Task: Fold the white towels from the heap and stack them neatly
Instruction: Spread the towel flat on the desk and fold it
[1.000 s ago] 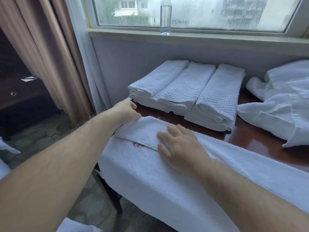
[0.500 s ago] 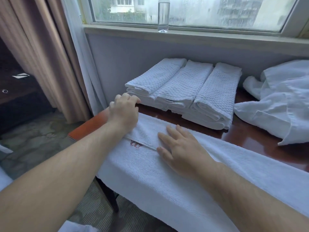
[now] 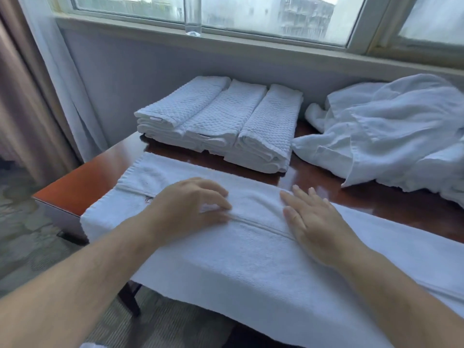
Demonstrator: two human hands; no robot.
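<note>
A long white towel (image 3: 251, 257) lies folded lengthwise along the front of the dark wooden table (image 3: 82, 182), its near side hanging over the edge. My left hand (image 3: 185, 209) rests palm down on it beside the fold seam, fingers slightly bent. My right hand (image 3: 313, 222) lies flat on the towel to the right, fingers straight. Three folded waffle-weave towels (image 3: 226, 121) sit side by side at the back of the table. A heap of unfolded white towels (image 3: 391, 131) lies at the back right.
A wall and window sill run behind the table, with a clear bottle (image 3: 192, 16) standing on the sill. Curtains (image 3: 37, 84) hang at the left. Carpeted floor (image 3: 25, 234) shows left of and below the table's left end.
My left hand has left the towel's far left end and slid right to the middle, near the seam. My right hand stays flat on the towel. The view has shifted left.
</note>
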